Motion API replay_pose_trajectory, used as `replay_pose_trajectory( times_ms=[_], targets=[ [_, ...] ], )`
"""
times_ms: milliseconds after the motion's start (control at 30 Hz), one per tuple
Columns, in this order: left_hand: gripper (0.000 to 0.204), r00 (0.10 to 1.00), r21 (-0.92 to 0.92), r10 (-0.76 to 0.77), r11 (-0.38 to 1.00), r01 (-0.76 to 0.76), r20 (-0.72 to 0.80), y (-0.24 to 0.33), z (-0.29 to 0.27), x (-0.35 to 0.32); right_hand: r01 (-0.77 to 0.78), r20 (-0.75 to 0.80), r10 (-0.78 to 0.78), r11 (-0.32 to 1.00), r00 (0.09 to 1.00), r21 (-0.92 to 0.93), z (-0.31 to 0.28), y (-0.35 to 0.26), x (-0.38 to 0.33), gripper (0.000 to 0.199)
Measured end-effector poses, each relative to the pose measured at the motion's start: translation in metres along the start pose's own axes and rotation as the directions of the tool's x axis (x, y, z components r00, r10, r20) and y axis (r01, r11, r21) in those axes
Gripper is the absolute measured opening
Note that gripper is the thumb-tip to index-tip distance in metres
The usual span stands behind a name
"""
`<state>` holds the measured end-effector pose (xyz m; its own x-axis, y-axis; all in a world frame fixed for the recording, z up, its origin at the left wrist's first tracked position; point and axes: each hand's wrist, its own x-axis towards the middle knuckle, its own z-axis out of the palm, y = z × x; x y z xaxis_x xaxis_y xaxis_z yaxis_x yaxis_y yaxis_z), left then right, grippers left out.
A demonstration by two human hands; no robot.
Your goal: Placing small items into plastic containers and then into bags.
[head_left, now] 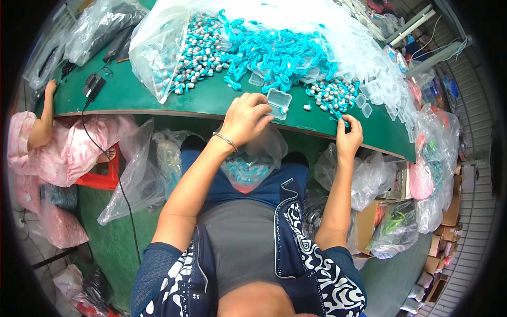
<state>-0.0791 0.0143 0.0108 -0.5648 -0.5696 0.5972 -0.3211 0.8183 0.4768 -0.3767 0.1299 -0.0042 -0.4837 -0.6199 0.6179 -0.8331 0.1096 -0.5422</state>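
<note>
At the near edge of the green table, my left hand (245, 117) grips a small clear plastic case (278, 102) by its left side. Its lid stands open, and a small teal-and-grey piece lies inside. My right hand (349, 136) is pinched at the table edge, with a small teal piece (338, 114) at its fingertips. Just beyond that hand is a small heap of grey-and-teal plugs (330, 95). Bundled teal cords (285, 53) form a large pile farther back. More grey-and-teal plugs (198, 50) spill from a clear bag to the left.
Many clear cases (377, 79) are heaped on the right of the green table (206, 103). A bag of teal pieces (247, 171) rests at my lap. Another person's arm (46, 113) is at the far left, near a black adapter (94, 85) with a hanging cable.
</note>
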Motion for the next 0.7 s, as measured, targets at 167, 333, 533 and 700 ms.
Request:
replay_pose_trajectory(
  times_ms=[167, 333, 533, 700],
  targets=[
    [0.02, 1.0, 0.045, 0.008, 0.999, -0.006, -0.031, 0.004, 0.004, -0.003, 0.226, -0.082, -0.253, 0.942, 0.964, -0.248, 0.007, -0.03, -0.002, 0.019],
    [0.019, 0.997, 0.096, 0.001, 0.995, 0.007, -0.08, 0.012, 0.01, -0.006, 0.34, 0.154, -0.31, 0.907, 0.938, -0.249, 0.03, -0.083, -0.001, 0.015],
    [0.019, 0.994, 0.125, -0.027, 0.991, 0.041, -0.11, 0.018, 0.015, -0.006, 0.303, 0.253, -0.249, 0.931, 0.935, -0.204, 0.046, -0.075, 0.003, 0.014],
    [0.019, 0.988, 0.115, -0.1, 0.987, 0.113, -0.113, 0.029, 0.014, 0.008, 0.293, 0.265, -0.253, 0.949, 0.93, -0.121, 0.043, -0.081, 0.0, 0.014]
  ],
)
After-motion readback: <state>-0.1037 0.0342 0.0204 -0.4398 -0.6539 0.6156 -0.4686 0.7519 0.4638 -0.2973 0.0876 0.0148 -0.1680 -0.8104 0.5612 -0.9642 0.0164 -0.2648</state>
